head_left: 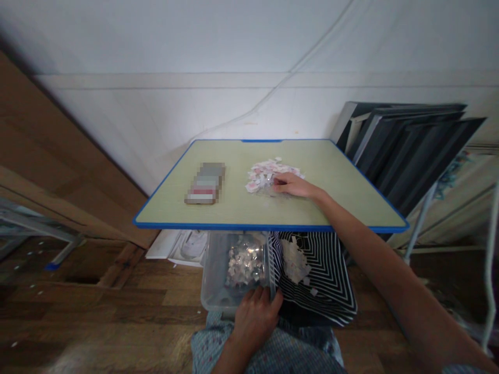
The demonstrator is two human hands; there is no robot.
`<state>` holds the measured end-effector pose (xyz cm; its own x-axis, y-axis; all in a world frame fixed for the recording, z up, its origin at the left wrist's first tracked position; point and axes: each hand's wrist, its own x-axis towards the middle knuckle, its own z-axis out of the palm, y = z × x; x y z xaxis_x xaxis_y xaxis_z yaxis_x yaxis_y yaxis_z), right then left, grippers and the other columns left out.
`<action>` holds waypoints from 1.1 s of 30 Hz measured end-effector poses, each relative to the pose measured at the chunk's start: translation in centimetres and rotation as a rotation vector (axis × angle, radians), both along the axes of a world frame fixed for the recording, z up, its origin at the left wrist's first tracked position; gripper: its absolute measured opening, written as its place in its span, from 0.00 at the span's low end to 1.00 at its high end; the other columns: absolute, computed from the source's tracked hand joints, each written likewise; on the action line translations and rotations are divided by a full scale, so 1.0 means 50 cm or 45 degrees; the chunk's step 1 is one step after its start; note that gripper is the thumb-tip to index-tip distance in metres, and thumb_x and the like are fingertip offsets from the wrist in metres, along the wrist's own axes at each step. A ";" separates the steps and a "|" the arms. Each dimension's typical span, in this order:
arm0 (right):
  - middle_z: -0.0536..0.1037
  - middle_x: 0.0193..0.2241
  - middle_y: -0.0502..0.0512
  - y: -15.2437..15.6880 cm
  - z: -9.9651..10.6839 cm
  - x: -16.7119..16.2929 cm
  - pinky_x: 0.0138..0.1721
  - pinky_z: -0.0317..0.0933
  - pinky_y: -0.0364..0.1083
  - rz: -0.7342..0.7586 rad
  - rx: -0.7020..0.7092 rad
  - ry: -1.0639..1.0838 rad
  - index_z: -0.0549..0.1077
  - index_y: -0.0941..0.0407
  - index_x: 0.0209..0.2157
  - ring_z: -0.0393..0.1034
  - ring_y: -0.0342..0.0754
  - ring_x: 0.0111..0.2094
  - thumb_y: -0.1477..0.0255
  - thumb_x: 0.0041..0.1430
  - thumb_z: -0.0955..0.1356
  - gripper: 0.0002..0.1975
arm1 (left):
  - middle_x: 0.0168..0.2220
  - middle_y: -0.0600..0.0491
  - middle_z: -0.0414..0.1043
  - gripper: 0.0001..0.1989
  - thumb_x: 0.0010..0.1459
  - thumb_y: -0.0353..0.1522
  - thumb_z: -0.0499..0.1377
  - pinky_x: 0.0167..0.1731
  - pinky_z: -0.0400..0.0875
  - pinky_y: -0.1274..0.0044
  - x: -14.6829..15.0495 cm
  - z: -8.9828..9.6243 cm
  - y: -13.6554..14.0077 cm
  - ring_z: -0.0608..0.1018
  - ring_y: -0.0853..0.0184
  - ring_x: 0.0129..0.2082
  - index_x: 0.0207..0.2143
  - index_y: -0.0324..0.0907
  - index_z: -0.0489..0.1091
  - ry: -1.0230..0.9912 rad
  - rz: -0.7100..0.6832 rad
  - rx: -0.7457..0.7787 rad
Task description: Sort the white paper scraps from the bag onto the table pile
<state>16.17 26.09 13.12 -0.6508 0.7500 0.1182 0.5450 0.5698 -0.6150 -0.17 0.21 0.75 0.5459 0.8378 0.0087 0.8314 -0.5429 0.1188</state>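
Note:
On the table lies a loose pile of small white and pinkish paper pieces [259, 174]. My right hand [292, 184] rests at the pile's right front side, its fingers bent and pinched together. Something clear and shiny shows by the fingertips, but what they hold is hidden. Below the table's front edge, my left hand [255, 317] has its fingers curled over the near right rim of a clear plastic bin [214, 291]. Inside the bin, several small pale, glinting pieces [245, 265] are heaped.
A phone-like object [206, 183], blurred out, lies left on the blue-edged table [175, 208]. Right of the bin, a black-and-white striped bag [331, 280] holds pale scraps [296, 262]. Dark panels [405, 145] lean at the right; a cardboard sheet [74, 150] stands left.

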 end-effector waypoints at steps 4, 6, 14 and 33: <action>0.56 0.19 0.47 -0.001 -0.002 0.000 0.26 0.44 0.42 0.053 -0.001 0.066 0.56 0.57 0.19 0.50 0.40 0.23 0.67 0.51 0.62 0.13 | 0.33 0.49 0.68 0.17 0.54 0.30 0.55 0.31 0.68 0.70 0.000 0.002 0.002 0.71 0.60 0.33 0.47 0.42 0.61 -0.001 0.004 0.018; 0.56 0.19 0.47 0.000 -0.002 -0.003 0.26 0.44 0.42 0.059 0.017 0.057 0.56 0.57 0.20 0.51 0.40 0.23 0.67 0.51 0.62 0.12 | 0.33 0.49 0.68 0.16 0.54 0.30 0.55 0.30 0.68 0.71 0.000 0.003 0.002 0.71 0.61 0.33 0.47 0.42 0.61 -0.002 0.001 0.022; 0.55 0.18 0.46 0.002 0.000 -0.012 0.25 0.43 0.41 0.095 -0.021 0.057 0.57 0.58 0.20 0.50 0.39 0.22 0.67 0.52 0.62 0.13 | 0.33 0.50 0.68 0.17 0.54 0.30 0.56 0.30 0.68 0.71 0.001 0.000 0.000 0.71 0.61 0.32 0.47 0.42 0.61 0.009 -0.004 0.021; 0.55 0.19 0.46 0.006 0.005 -0.023 0.25 0.43 0.42 0.094 -0.011 0.000 0.56 0.57 0.20 0.49 0.39 0.22 0.68 0.53 0.62 0.13 | 0.33 0.50 0.68 0.18 0.52 0.30 0.57 0.30 0.68 0.71 0.000 0.009 0.000 0.71 0.61 0.33 0.46 0.42 0.62 0.016 -0.002 0.015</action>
<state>15.00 26.37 13.36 -0.7043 0.7011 0.1115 0.5020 0.6029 -0.6200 -0.19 0.22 1.20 0.5474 0.8368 0.0114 0.8319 -0.5455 0.1017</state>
